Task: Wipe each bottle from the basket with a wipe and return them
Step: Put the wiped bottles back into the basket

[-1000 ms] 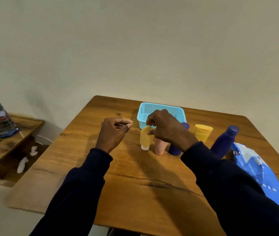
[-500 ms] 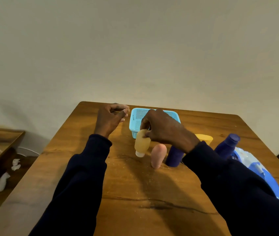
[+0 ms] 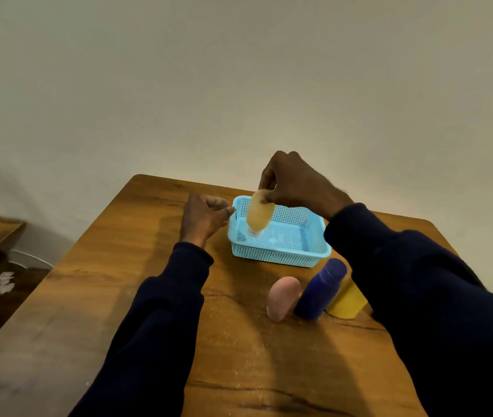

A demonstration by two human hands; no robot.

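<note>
Toward the wooden table's far edge sits a light-blue mesh plastic basket, with a translucent orange bottle over its left end. Before it, left to right: pink rounded bottle, dark-blue cylindrical bottle, yellow plastic bottle.

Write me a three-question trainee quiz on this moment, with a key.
1. True or false: the right hand holds the orange bottle cap down over the blue basket.
2. How many bottles visibly stand on the table outside the basket? A one, B three, C six.
3. Fill in: the bottle between the pink bottle and the yellow bottle is dark ___.
Key: 1 true; 2 B; 3 blue.
</note>
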